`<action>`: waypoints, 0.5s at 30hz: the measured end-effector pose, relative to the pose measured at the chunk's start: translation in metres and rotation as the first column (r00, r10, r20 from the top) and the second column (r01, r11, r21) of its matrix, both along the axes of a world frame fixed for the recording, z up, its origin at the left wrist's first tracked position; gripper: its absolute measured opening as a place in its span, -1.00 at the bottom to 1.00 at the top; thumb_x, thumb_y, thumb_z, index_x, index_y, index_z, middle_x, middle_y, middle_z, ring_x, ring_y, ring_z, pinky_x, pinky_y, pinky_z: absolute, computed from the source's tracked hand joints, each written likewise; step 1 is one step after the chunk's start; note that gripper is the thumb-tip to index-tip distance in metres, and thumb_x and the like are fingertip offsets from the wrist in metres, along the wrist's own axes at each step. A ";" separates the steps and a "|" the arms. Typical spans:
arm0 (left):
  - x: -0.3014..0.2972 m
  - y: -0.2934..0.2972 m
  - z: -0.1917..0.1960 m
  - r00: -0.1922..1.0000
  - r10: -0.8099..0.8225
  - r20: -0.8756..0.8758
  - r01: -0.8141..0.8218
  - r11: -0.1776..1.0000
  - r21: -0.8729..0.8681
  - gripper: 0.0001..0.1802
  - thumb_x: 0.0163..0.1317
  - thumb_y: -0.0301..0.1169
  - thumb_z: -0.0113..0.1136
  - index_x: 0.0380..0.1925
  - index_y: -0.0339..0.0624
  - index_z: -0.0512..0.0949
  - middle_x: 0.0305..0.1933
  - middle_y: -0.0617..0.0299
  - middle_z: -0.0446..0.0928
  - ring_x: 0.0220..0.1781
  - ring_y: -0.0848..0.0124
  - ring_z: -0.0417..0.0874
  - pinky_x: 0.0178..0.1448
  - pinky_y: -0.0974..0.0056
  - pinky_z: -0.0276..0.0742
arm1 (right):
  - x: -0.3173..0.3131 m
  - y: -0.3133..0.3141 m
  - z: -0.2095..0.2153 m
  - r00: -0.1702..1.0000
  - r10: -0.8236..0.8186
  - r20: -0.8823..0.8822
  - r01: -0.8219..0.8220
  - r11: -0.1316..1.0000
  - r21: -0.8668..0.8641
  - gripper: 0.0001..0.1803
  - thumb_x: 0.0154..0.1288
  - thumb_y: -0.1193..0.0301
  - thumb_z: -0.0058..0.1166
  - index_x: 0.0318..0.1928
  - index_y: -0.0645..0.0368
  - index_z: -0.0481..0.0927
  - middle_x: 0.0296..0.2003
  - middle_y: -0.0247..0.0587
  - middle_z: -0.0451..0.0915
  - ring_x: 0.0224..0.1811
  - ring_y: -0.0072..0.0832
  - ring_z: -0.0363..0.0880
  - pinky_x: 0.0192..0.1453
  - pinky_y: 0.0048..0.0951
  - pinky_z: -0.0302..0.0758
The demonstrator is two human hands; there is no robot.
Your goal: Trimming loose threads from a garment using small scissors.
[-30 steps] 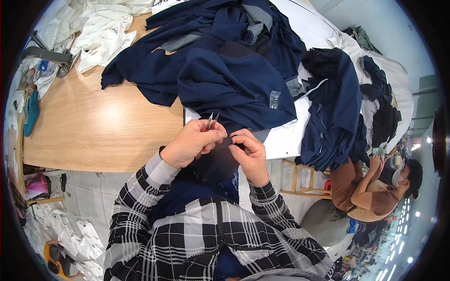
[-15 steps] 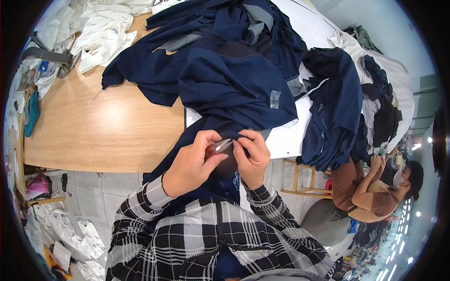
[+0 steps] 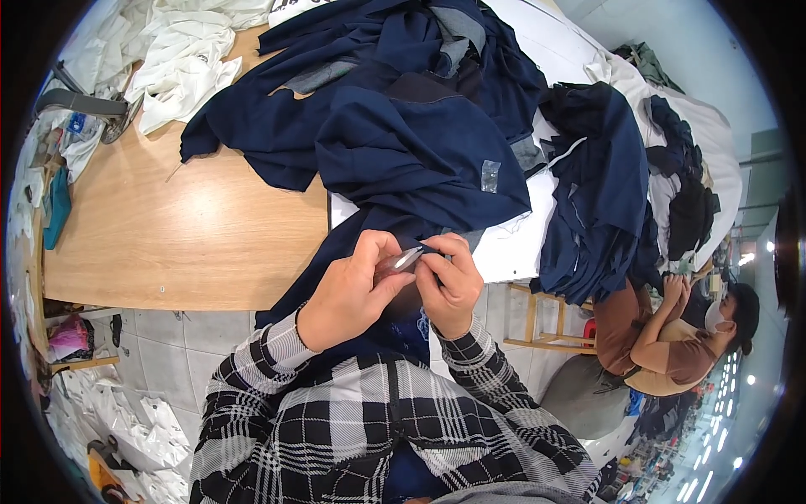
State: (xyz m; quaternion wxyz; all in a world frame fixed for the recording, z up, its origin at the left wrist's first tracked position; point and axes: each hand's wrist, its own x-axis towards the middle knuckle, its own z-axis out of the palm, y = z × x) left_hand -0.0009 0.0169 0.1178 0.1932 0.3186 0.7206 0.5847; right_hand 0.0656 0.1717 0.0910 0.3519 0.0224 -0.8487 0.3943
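Observation:
Navy blue fabric (image 3: 411,160) lies heaped across the table and drapes over its near edge toward my lap. My left hand (image 3: 346,290) is closed around a pair of thread snips (image 3: 403,259), whose silver blades point toward my right fingertips. At that spot my right hand (image 3: 453,286) pinches the edge of the navy fabric between thumb and fingers. The blade tips are right beside the pinched edge; whether they touch it I cannot tell. A small clear sticker (image 3: 491,176) is on the fabric beyond my right hand.
White cloth (image 3: 189,76) is piled at the far left of the wooden table (image 3: 176,227). More navy pieces (image 3: 596,193) hang over the right side. A wooden stool (image 3: 537,323) stands below. A masked person (image 3: 672,344) sits at the right with hands raised.
The blades have tilted slightly and their tips now sit closer to my right fingertips. Both hands remain in nearly the same place, and the fabric heap has barely shifted.

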 end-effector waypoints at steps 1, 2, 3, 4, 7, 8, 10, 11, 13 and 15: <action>0.000 0.000 0.000 1.000 -0.005 0.004 0.006 1.000 -0.015 -0.63 0.18 -0.45 0.21 -0.12 -0.25 0.25 -0.35 -0.01 0.54 -0.36 0.16 0.65 -0.31 0.27 0.51 | 0.000 0.000 0.000 1.000 0.004 -0.009 -0.004 1.000 0.013 -0.80 -0.15 0.69 0.20 -0.40 0.33 0.58 -0.30 -0.11 0.55 -0.27 -0.21 0.52 -0.13 -0.32 0.42; -0.001 0.000 0.000 1.000 -0.013 0.009 0.013 1.000 -0.028 -0.63 0.18 -0.45 0.20 -0.13 -0.25 0.25 -0.35 -0.01 0.54 -0.37 0.15 0.65 -0.31 0.27 0.51 | -0.001 0.001 0.000 1.000 0.006 -0.018 -0.006 1.000 0.027 -0.80 -0.16 0.69 0.20 -0.40 0.32 0.58 -0.30 -0.11 0.55 -0.27 -0.21 0.52 -0.13 -0.32 0.41; -0.001 0.000 0.000 1.000 -0.014 0.009 0.014 1.000 -0.028 -0.63 0.18 -0.45 0.20 -0.13 -0.25 0.25 -0.35 -0.01 0.54 -0.37 0.15 0.65 -0.31 0.27 0.51 | -0.001 0.001 0.000 1.000 0.005 -0.018 -0.004 1.000 0.028 -0.80 -0.16 0.69 0.20 -0.40 0.32 0.58 -0.30 -0.11 0.55 -0.27 -0.21 0.52 -0.13 -0.32 0.41; -0.001 0.000 0.000 1.000 -0.017 0.005 0.018 1.000 -0.023 -0.64 0.18 -0.45 0.20 -0.13 -0.25 0.25 -0.37 0.00 0.53 -0.38 0.16 0.65 -0.32 0.27 0.51 | 0.000 0.002 0.001 1.000 0.005 -0.022 -0.004 0.999 0.038 -0.80 -0.17 0.69 0.20 -0.40 0.32 0.58 -0.31 -0.11 0.55 -0.28 -0.21 0.52 -0.13 -0.32 0.41; -0.001 -0.001 0.000 1.000 -0.019 0.015 0.020 1.000 -0.010 -0.64 0.18 -0.45 0.20 -0.14 -0.25 0.25 -0.39 0.02 0.53 -0.40 0.18 0.64 -0.34 0.27 0.50 | -0.002 0.003 0.002 1.000 0.010 -0.029 -0.009 0.998 0.055 -0.79 -0.18 0.69 0.20 -0.41 0.31 0.58 -0.32 -0.12 0.55 -0.29 -0.21 0.52 -0.14 -0.32 0.41; -0.001 0.000 0.000 0.999 -0.023 0.031 0.023 1.000 0.001 -0.64 0.18 -0.45 0.20 -0.14 -0.25 0.25 -0.40 0.03 0.52 -0.42 0.19 0.63 -0.34 0.28 0.49 | -0.002 0.003 0.002 0.999 0.011 -0.031 -0.009 0.998 0.067 -0.79 -0.19 0.69 0.20 -0.41 0.30 0.58 -0.32 -0.13 0.55 -0.30 -0.21 0.52 -0.14 -0.32 0.41; -0.002 -0.001 0.000 0.998 -0.040 0.054 0.040 0.999 0.000 -0.65 0.18 -0.45 0.20 -0.15 -0.25 0.24 -0.41 0.04 0.52 -0.43 0.21 0.63 -0.35 0.28 0.49 | -0.002 0.004 0.002 0.999 0.014 -0.029 -0.012 0.998 0.069 -0.79 -0.19 0.69 0.20 -0.42 0.30 0.58 -0.33 -0.13 0.55 -0.30 -0.21 0.52 -0.14 -0.32 0.41; -0.003 -0.002 0.001 0.996 -0.054 0.076 0.054 0.999 -0.002 -0.65 0.18 -0.46 0.20 -0.16 -0.25 0.24 -0.41 0.04 0.52 -0.44 0.23 0.62 -0.36 0.29 0.48 | -0.002 0.005 0.002 0.999 0.019 -0.029 -0.017 0.997 0.070 -0.79 -0.19 0.69 0.20 -0.42 0.30 0.58 -0.33 -0.13 0.55 -0.30 -0.21 0.52 -0.14 -0.32 0.41; -0.003 -0.002 0.002 0.996 -0.056 0.070 0.056 0.998 -0.001 -0.65 0.18 -0.46 0.20 -0.16 -0.25 0.24 -0.42 0.04 0.52 -0.45 0.23 0.62 -0.36 0.29 0.48 | -0.001 0.005 0.004 0.999 0.025 -0.023 -0.023 0.997 0.073 -0.80 -0.19 0.68 0.20 -0.42 0.31 0.58 -0.33 -0.13 0.55 -0.30 -0.21 0.52 -0.14 -0.32 0.41; -0.003 -0.001 0.002 0.996 -0.061 0.064 0.061 0.998 0.002 -0.66 0.18 -0.46 0.20 -0.16 -0.25 0.24 -0.42 0.04 0.51 -0.45 0.24 0.61 -0.37 0.30 0.47 | -0.001 0.005 0.005 0.999 0.027 -0.017 -0.026 0.997 0.077 -0.80 -0.19 0.68 0.20 -0.42 0.31 0.57 -0.33 -0.13 0.55 -0.30 -0.22 0.52 -0.14 -0.32 0.41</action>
